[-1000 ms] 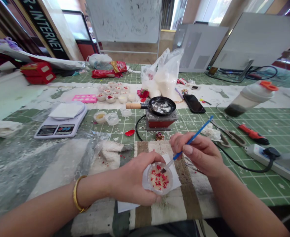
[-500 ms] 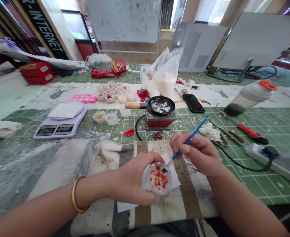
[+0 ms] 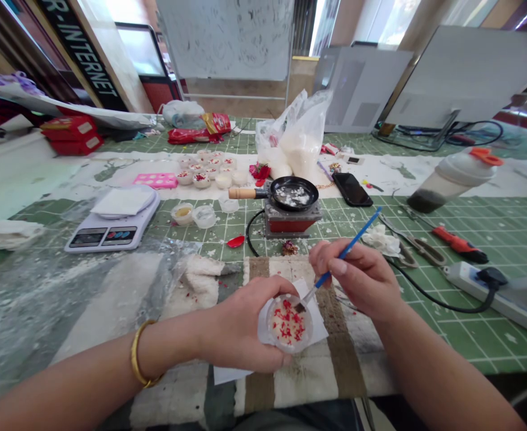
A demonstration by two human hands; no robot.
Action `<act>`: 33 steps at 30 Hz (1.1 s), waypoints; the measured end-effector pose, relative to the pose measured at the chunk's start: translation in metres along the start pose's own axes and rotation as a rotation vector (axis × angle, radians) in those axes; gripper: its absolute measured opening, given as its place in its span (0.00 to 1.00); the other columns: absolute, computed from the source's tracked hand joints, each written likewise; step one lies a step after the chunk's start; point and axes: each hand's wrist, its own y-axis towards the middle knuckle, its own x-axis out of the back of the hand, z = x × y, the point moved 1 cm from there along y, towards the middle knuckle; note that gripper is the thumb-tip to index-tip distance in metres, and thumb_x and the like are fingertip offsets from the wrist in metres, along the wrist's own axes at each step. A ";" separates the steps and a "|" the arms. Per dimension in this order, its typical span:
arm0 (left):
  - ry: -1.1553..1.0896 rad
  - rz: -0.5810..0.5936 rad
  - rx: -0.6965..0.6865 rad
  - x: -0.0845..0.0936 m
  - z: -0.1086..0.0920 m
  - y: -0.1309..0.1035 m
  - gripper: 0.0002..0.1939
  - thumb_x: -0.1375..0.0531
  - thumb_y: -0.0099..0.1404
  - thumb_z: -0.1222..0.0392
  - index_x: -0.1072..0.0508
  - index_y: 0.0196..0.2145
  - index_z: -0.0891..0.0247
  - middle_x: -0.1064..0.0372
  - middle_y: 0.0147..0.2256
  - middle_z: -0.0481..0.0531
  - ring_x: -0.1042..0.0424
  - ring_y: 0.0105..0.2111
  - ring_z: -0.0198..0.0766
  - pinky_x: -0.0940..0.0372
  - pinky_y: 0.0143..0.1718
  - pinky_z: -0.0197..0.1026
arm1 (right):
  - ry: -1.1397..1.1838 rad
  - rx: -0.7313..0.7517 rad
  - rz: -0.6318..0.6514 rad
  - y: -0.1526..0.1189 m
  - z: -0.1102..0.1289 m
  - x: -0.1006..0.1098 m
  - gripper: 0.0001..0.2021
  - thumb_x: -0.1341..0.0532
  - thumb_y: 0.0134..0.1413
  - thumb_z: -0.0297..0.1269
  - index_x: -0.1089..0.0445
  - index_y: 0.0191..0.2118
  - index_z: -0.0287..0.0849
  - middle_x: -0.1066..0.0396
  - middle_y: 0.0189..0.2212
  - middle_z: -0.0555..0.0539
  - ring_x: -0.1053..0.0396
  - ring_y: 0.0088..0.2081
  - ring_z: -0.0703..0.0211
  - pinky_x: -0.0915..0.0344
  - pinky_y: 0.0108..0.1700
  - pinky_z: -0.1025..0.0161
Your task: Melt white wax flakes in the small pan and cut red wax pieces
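Observation:
My left hand [image 3: 240, 326] is closed around a small clear cup [image 3: 289, 347], thumb and fingers on opposite sides of its rim. Inside the cup a pale cream surface is strewn with red petal bits [image 3: 288, 323]. Between the thumb and fingers of my right hand [image 3: 362, 275] is a slim blue paintbrush [image 3: 347, 248], slanting down to the left. Its dark bristles reach over the cup's upper right edge, at the cream surface. A sheet of white paper [image 3: 319, 332] lies under the cup on a striped cloth [image 3: 258, 392].
Ahead stands a small black pan [image 3: 294, 193] on a hot plate [image 3: 290, 224]. Several filled cups [image 3: 201, 179] and a pink mold [image 3: 155, 180] are behind it to the left, near a kitchen scale [image 3: 110, 221]. Scissors [image 3: 418, 244], a screwdriver [image 3: 458, 242] and a power strip [image 3: 505, 299] lie right.
The brush and right hand have shifted very slightly. My left hand keeps the cup in the same place, and the camera view has moved a little.

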 end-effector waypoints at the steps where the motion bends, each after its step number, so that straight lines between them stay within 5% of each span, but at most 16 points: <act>1: 0.008 -0.001 0.006 0.000 0.000 0.000 0.28 0.37 0.45 0.59 0.41 0.44 0.59 0.36 0.38 0.50 0.36 0.40 0.42 0.38 0.42 0.46 | 0.006 -0.011 0.026 0.000 0.000 -0.001 0.05 0.43 0.55 0.36 0.33 0.31 0.42 0.37 0.26 0.50 0.38 0.27 0.64 0.41 0.28 0.65; 8: 0.030 -0.016 0.004 0.003 -0.003 0.000 0.29 0.37 0.45 0.59 0.41 0.44 0.60 0.36 0.39 0.51 0.36 0.41 0.43 0.39 0.44 0.46 | -0.023 0.044 -0.061 -0.001 -0.001 -0.003 0.06 0.43 0.55 0.37 0.33 0.30 0.42 0.37 0.25 0.49 0.38 0.28 0.63 0.39 0.28 0.64; 14: 0.016 -0.035 -0.024 0.000 -0.002 0.002 0.26 0.38 0.45 0.60 0.40 0.43 0.60 0.36 0.36 0.49 0.35 0.35 0.39 0.38 0.39 0.44 | -0.019 0.052 0.155 -0.003 -0.004 -0.011 0.06 0.43 0.54 0.37 0.31 0.32 0.41 0.35 0.25 0.48 0.36 0.31 0.59 0.37 0.35 0.57; 21: -0.012 -0.069 0.004 0.009 0.001 -0.005 0.28 0.36 0.44 0.59 0.40 0.44 0.59 0.37 0.40 0.50 0.36 0.40 0.41 0.39 0.43 0.45 | 0.187 0.064 -0.198 0.005 -0.004 0.001 0.06 0.41 0.52 0.39 0.31 0.31 0.44 0.34 0.26 0.48 0.36 0.30 0.59 0.36 0.33 0.59; 27: -0.020 -0.114 0.020 0.025 0.002 -0.014 0.30 0.34 0.43 0.57 0.40 0.45 0.58 0.37 0.41 0.50 0.36 0.40 0.40 0.38 0.43 0.44 | 0.071 -0.170 -0.049 0.006 -0.011 0.001 0.07 0.40 0.51 0.40 0.30 0.32 0.43 0.31 0.27 0.47 0.34 0.31 0.59 0.36 0.35 0.62; 33: -0.020 -0.179 0.071 0.040 0.004 -0.028 0.31 0.33 0.41 0.57 0.39 0.43 0.59 0.37 0.40 0.50 0.36 0.38 0.40 0.37 0.39 0.42 | 0.014 -0.110 -0.322 0.010 -0.008 0.006 0.07 0.38 0.48 0.41 0.28 0.29 0.43 0.31 0.29 0.47 0.33 0.30 0.60 0.34 0.33 0.65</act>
